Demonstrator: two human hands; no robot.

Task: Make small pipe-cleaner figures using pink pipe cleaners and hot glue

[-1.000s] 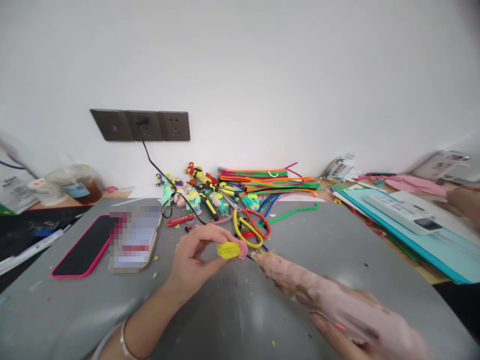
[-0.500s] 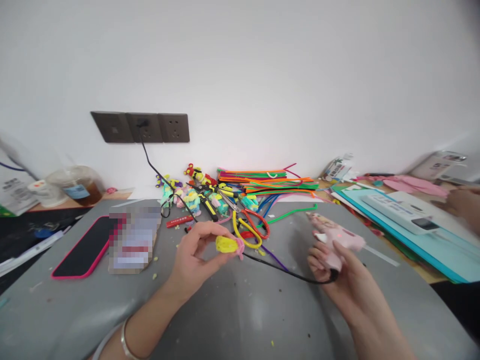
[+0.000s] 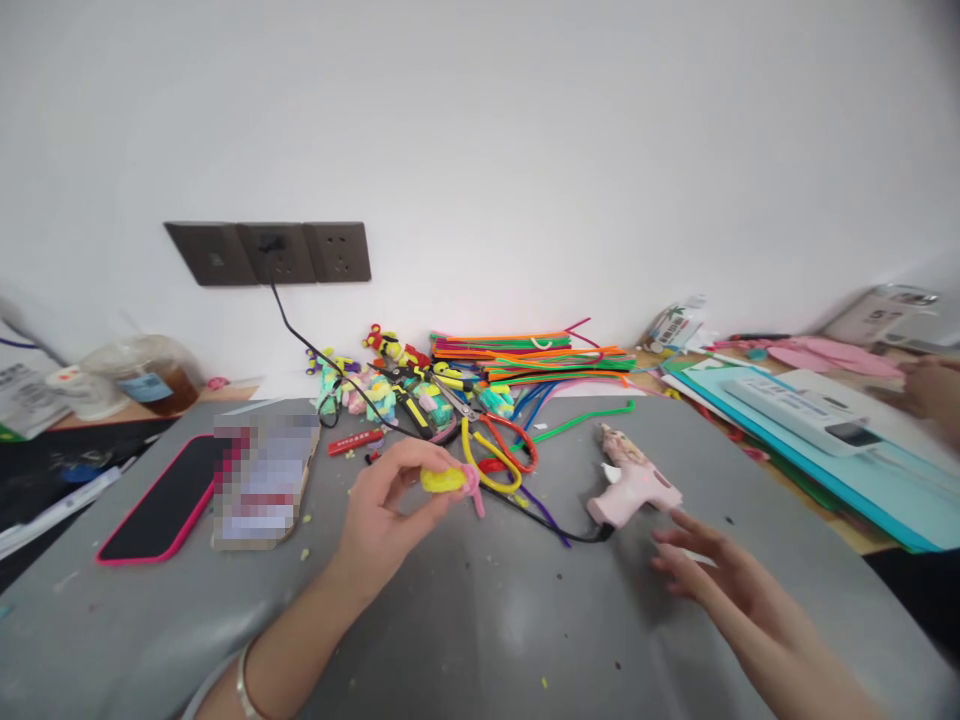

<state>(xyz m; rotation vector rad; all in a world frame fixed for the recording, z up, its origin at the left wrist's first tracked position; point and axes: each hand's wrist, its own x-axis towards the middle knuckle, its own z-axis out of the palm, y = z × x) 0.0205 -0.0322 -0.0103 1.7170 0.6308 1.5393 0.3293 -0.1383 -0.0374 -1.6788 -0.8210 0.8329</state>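
Observation:
Between the thumb and fingers of my left hand (image 3: 390,510) is a small yellow and pink pipe-cleaner piece (image 3: 444,480), with a pink end hanging down from it. My right hand (image 3: 716,580) is open and holds nothing, its fingers spread just below and right of a pink hot glue gun (image 3: 630,478). The glue gun lies on the grey mat (image 3: 487,630), its nozzle pointing away to the upper left. From its handle a black cord (image 3: 551,527) runs left behind my left hand.
Behind lie scissors (image 3: 508,440), bundled pipe cleaners (image 3: 525,350), several small fuzzy figures (image 3: 390,345) and a red cutter (image 3: 355,442). Two phones are on the left, one pink-rimmed (image 3: 161,505). At right, a white power bank (image 3: 802,412) rests on blue folders (image 3: 922,500), near another person's hand (image 3: 934,395).
My right hand has let go of the glue gun, which now lies on the mat, and has drawn back toward me. My left hand still grips the yellow and pink piece.

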